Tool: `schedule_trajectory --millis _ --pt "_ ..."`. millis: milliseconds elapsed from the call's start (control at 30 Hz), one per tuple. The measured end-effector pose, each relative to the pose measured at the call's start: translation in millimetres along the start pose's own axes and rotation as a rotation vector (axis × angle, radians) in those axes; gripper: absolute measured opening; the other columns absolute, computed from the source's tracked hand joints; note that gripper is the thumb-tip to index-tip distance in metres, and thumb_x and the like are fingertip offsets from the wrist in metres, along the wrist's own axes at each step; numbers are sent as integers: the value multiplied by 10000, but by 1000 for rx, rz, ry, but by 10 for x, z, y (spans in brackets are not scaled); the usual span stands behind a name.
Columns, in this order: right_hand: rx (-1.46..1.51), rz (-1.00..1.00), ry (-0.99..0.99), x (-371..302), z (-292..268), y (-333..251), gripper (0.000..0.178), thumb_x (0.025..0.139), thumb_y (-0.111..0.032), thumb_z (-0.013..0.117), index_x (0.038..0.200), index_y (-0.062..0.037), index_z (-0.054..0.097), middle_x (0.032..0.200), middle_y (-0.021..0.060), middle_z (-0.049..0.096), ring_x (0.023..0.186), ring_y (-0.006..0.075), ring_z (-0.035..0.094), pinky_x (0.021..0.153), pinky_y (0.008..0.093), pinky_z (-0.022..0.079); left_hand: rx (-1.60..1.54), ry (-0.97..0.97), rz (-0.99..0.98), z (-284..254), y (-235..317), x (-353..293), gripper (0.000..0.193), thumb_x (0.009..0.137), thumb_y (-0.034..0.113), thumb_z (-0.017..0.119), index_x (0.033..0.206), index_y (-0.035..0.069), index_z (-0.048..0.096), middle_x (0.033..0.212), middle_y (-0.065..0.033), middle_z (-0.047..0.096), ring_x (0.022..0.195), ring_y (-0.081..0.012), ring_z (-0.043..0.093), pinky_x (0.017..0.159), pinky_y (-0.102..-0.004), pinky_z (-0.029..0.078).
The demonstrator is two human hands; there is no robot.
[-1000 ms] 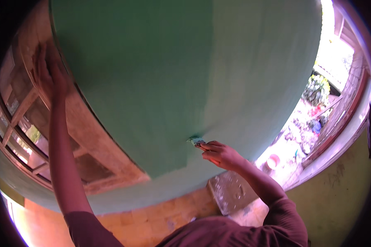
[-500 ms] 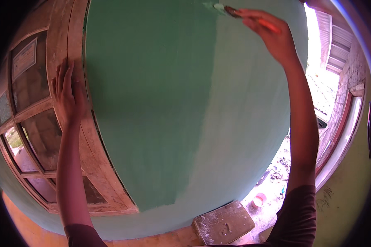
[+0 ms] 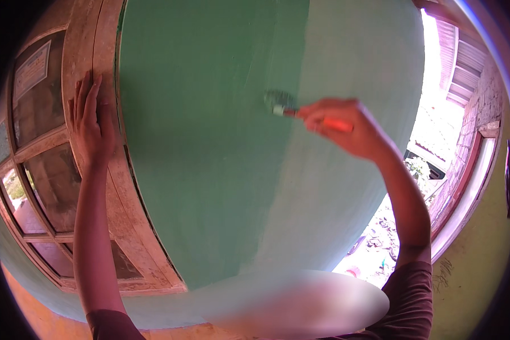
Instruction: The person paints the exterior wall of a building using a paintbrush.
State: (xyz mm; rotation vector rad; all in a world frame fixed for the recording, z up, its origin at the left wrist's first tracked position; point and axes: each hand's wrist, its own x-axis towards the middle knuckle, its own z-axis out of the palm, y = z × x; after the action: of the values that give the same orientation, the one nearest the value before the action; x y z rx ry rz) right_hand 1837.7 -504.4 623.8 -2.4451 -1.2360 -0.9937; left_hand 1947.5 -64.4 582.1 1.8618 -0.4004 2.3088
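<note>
My right hand (image 3: 360, 129) is closed round the orange handle of a paintbrush (image 3: 283, 110), its bristles on the green wall (image 3: 209, 170). A small patch of wet-looking paint shows at the bristles. The wall is darker green to the left and paler (image 3: 351, 62) to the right, with the brush close to where the two shades meet. Over on the left, my left hand (image 3: 93, 127) lies flat against a wooden frame (image 3: 110, 181), fingers stretched upward, holding nothing.
Glass panes (image 3: 42, 85) sit in the wooden frame, one with a paper on it. Bright open ground (image 3: 379, 238) lies past the wall's right edge. A yellowish-green wall (image 3: 470, 272) stands far right. A blurred patch (image 3: 300, 306) covers the lower middle.
My right hand has moved the brush down and to the left from the top of the wall. The left hand stays on the frame. A blurred patch now covers the brown box below.
</note>
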Motion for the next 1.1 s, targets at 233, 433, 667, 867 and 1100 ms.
schedule_trajectory --millis 233,433,667,867,1100 --pt "83 124 -209 -483 384 -194 120 828 -20 672 948 -23 671 988 98 692 854 230 672 771 333 548 -27 27 51 26 -4 23 424 922 123 476 1343 159 513 1439 -51 453 1349 -293 383 1117 -450 254" --pt "20 -5 91 -356 -50 -235 161 798 54 675 949 -3 667 1051 132 680 891 227 680 772 297 565 -36 36 63 56 -28 16 427 913 134 483 1338 167 523 1426 -46 468 1341 -288 394 1112 -437 270" --pt "31 20 97 -446 369 -32 150 811 52 672 953 2 668 1053 146 673 893 217 674 751 292 552 -45 72 100 169 -157 -9 406 929 190 466 1328 195 538 1404 -40 493 1327 -275 415 1105 -429 275" --pt "84 73 106 -1118 1143 -57 158 779 -29 718 931 -41 678 1017 125 670 890 258 661 724 344 559 -81 113 139 255 -287 15 378 934 263 480 1301 223 564 1364 -19 533 1294 -245 453 1081 -393 301" --pt "219 153 -112 -2141 2354 -305 175 759 -52 735 917 -48 660 1057 103 652 914 264 643 767 356 558 -56 138 157 307 -296 10 385 920 205 487 1295 176 574 1342 -45 549 1240 -254 505 1033 -377 368"
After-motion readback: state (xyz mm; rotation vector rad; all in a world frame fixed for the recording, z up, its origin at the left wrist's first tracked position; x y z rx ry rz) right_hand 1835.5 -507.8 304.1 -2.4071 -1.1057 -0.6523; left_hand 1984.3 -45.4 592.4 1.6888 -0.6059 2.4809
